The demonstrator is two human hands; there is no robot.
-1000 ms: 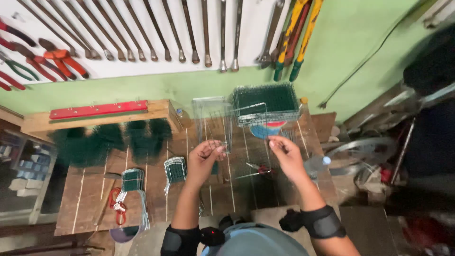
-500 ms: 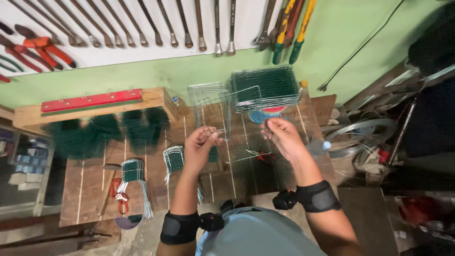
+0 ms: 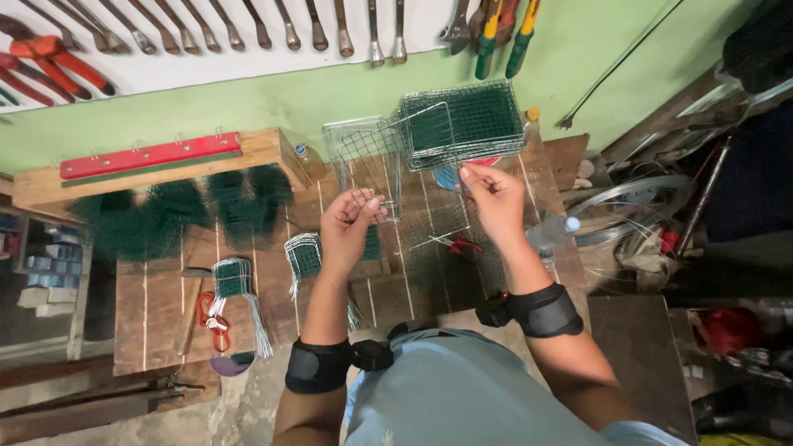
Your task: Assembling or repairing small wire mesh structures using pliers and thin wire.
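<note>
wire mesh panel [image 3: 429, 227] sits near the middle of the frame, thin and pale, held up over the wooden workbench [image 3: 157, 306] between my two hands. my left hand [image 3: 347, 231] is curled tight, fingers pinching the panel's left edge, just below centre. my right hand [image 3: 496, 198] is to the right of centre, thumb and fingertips closed narrow on the panel's upper right corner. just above my hands, a stack of green wire mesh baskets [image 3: 467, 124] rests against the green wall, with an open wire frame [image 3: 363, 157] beside it on the left. red-handled pliers [image 3: 464, 245] lie on the bench under the panel. small bundles of cut mesh [image 3: 235, 281] lie toward the lower left. wrenches [image 3: 330, 25] hang in a row along the top edge. black bands wrap both my forearms.
</note>
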